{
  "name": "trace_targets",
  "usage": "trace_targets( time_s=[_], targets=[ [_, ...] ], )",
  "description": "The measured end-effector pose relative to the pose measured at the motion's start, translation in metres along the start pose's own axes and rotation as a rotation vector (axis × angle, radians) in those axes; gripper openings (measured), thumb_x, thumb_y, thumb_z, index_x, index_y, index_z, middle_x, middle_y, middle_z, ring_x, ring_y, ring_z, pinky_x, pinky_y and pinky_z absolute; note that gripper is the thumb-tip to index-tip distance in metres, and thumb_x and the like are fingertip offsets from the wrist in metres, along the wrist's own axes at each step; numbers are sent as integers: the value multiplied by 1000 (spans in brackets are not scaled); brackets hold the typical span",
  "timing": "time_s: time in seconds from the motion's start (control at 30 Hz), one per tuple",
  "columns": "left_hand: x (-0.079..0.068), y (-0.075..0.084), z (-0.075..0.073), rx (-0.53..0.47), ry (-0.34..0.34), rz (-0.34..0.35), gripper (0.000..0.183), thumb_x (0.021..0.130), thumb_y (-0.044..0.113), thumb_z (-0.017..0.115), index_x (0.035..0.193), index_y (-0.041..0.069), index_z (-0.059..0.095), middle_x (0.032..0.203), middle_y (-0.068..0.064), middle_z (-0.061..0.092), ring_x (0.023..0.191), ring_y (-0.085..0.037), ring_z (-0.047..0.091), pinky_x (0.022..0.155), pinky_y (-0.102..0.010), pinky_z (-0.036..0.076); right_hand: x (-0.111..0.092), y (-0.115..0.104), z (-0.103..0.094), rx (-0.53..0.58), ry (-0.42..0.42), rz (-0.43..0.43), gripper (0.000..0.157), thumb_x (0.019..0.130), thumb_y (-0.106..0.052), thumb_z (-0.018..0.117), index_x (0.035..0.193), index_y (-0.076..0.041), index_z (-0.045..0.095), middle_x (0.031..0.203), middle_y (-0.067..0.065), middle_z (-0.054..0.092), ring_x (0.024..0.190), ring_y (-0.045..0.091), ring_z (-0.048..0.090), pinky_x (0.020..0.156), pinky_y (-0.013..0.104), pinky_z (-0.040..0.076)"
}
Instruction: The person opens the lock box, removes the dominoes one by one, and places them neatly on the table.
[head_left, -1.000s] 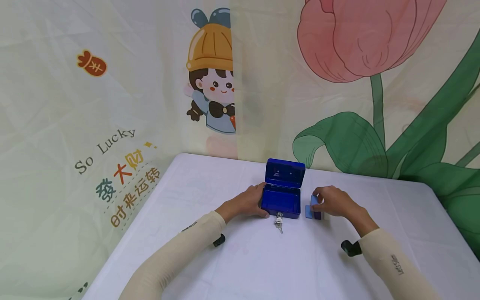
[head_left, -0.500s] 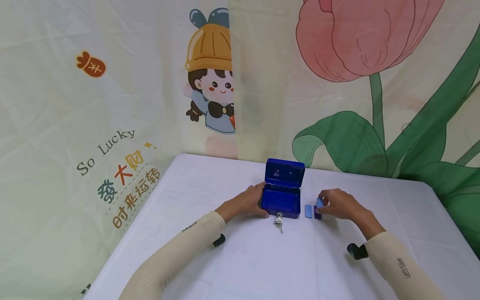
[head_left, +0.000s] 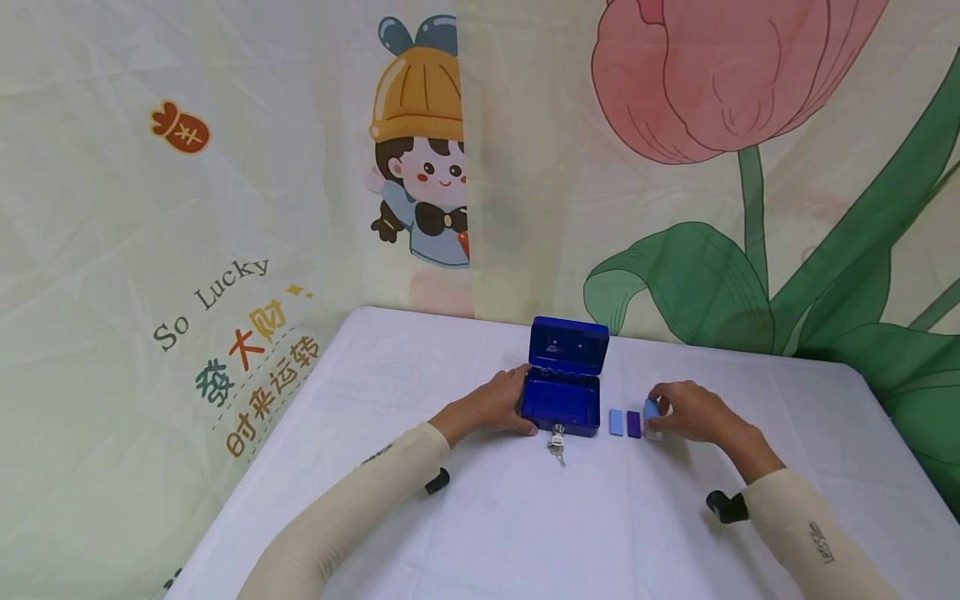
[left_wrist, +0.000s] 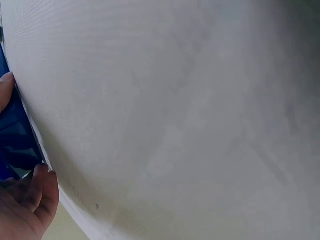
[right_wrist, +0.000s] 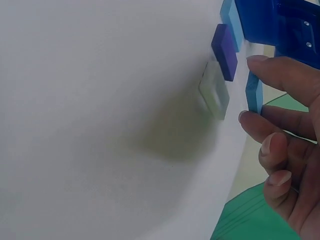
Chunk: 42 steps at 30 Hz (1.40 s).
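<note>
A blue metal cash box [head_left: 562,426] stands on the table with its lid raised and its inside bare. My left hand [head_left: 498,402] grips the box's left side, thumb at the front corner and fingers farther back. To the right of the box, my right hand [head_left: 688,410] pinches a light blue rectangular block [right_wrist: 255,92] between thumb and fingers. Below and beside that block, a pale whitish block [right_wrist: 215,92] lies on the tabletop in the right wrist view. A purple block [head_left: 634,424] and another light blue block [head_left: 617,422] lie in a row nearer the box.
Keys [head_left: 557,450] hang from the lock on the box's front. The white-clothed table [head_left: 510,533] meets a printed curtain [head_left: 525,208] at its back edge. Dark wrist-camera mounts [head_left: 726,507] stick out below both forearms.
My right hand has shifted right with the light blue block, from over the purple block to beside it, over the pale one. My left hand and the box have stayed put.
</note>
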<state>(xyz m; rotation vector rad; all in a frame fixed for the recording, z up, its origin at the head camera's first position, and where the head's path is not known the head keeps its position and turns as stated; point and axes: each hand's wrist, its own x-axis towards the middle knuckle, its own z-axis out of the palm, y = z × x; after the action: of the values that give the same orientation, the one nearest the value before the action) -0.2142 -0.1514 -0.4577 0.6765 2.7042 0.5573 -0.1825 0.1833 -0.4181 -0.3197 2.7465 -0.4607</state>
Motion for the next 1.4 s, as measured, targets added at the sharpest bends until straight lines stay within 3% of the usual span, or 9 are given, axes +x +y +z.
trace_targets(
  time_s=[0.6,1.4],
  targets=[
    [1,-2,0,-15,-1,14,115,78,46,85,160,9,13,158,-15,38,144,-30,38,119,-45,34,-7,23,2,23,13,-13,47,83,-28,83,118,0,66,94,5,68,87,21,60,78,42,57],
    [1,-2,1,-15,0,1,115,78,47,84,160,10,12,157,-15,38,144,-29,38,118,-45,35,-9,36,11,23,-9,5,46,83,-28,82,118,-2,67,93,3,67,83,19,57,73,35,54]
  ],
)
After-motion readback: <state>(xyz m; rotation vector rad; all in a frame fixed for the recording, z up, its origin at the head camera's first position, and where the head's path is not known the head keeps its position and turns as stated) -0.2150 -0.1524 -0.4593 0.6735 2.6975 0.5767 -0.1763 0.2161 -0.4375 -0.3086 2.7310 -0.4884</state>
